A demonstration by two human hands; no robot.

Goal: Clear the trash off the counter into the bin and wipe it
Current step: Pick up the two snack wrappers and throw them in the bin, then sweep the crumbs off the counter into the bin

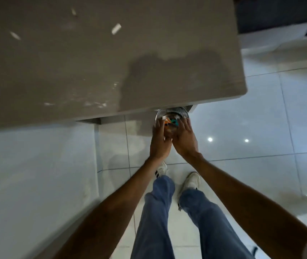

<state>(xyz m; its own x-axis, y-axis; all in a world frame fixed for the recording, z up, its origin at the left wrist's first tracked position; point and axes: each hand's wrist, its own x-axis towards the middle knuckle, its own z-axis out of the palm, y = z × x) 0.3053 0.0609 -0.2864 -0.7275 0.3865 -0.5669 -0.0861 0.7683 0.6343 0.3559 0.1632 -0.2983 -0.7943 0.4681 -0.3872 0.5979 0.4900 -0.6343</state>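
Observation:
A round metal bin [180, 111] stands on the floor just under the counter's near right corner. Inside it lies crumpled trash [171, 122] in orange, teal and white. My left hand [159, 141] and my right hand [185, 140] hover side by side right over the bin's mouth, fingers spread and pointing down into it. Whether any scrap still sits between the fingers cannot be told through the blur. The grey glossy counter [93, 62] fills the upper left, with small white scraps [116, 28] lying on it.
Glossy pale floor tiles [251, 128] spread to the right and front. My legs in blue jeans and white shoes [191, 181] stand just behind the bin. A white cabinet front [37, 174] runs below the counter on the left.

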